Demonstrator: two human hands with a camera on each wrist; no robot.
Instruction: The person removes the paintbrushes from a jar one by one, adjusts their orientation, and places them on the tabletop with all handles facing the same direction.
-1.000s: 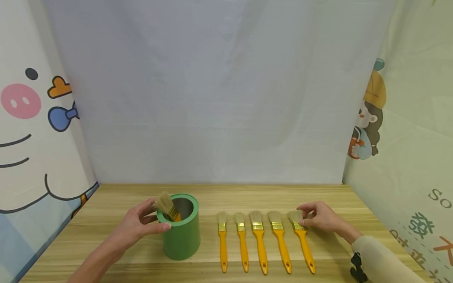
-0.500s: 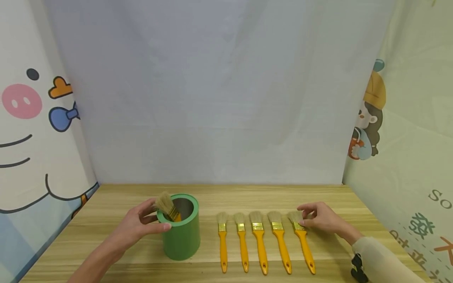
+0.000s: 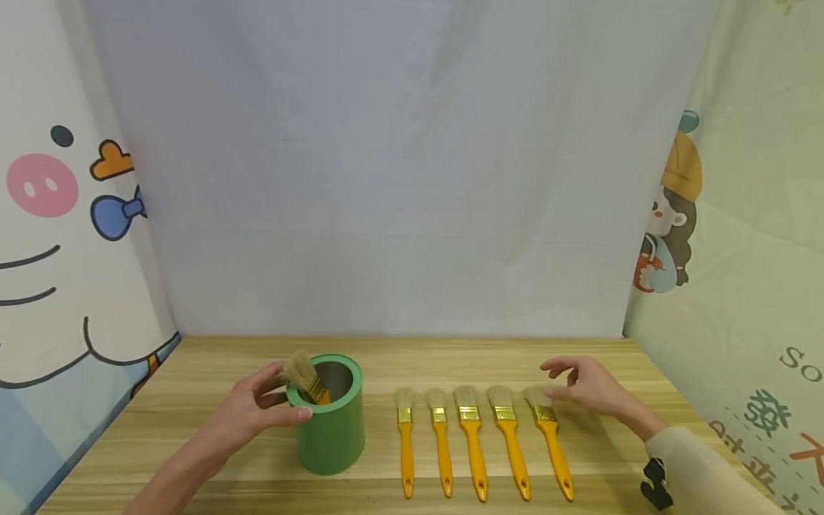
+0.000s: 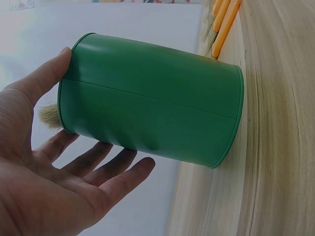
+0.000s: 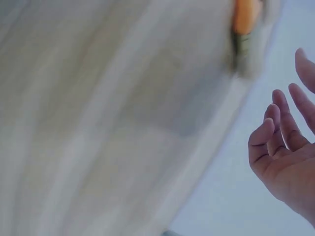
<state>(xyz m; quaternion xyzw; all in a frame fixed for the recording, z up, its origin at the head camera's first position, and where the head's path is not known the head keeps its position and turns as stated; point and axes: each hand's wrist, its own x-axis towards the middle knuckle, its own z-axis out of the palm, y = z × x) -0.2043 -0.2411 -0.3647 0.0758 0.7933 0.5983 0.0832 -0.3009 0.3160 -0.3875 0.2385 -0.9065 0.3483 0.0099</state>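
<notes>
A green can stands upright on the table, and its side fills much of the left wrist view. One paintbrush leans in it, bristles up, with most of its handle hidden inside. My left hand holds the can near its rim, thumb on one side and fingers on the other. My right hand hovers loosely by the bristles of the rightmost paintbrush, thumb and fingers apart. The right wrist view shows this hand with nothing in its grasp.
Several yellow-handled paintbrushes lie in a row right of the can, bristles away from me, among them a wide middle brush and a narrow leftmost brush. White cloth hangs behind the wooden table. Printed curtains flank both sides.
My right hand has let go of the rightmost paintbrush's bristle end and risen slightly, its fingers spreading. The left hand and can stay in place.
</notes>
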